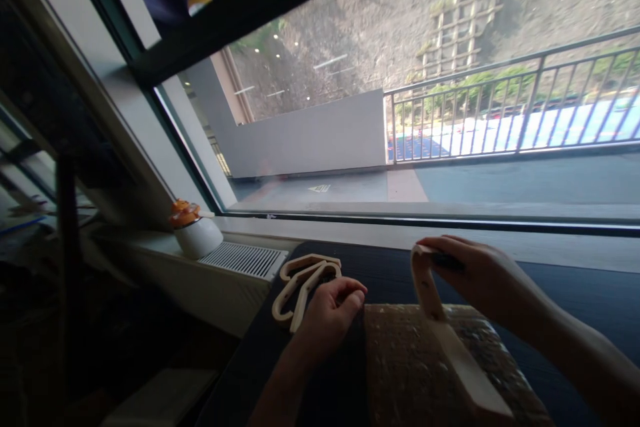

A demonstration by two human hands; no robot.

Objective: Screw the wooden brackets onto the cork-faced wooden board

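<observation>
My right hand (467, 270) grips the curved top of a pale wooden hook (465, 360), its fingers over the bend. A small dark object (447, 260) shows beneath that hand, beside the bend; its kind is unclear. The hook's long straight part slants towards me across a rough, speckled brown board (400, 360). To the left, my left hand (330, 310) is closed, thumb against curled fingers; whatever it may hold is hidden. Several more wooden hooks (300, 280) lie partly overlapping just beyond and left of it, on the dark table (385, 273).
A window with a pale sill (260, 223) runs behind the table. Left of the table, a white container with an orange top (195, 230) stands on a ledge beside a slatted vent (245, 259). The lower left is in deep shadow.
</observation>
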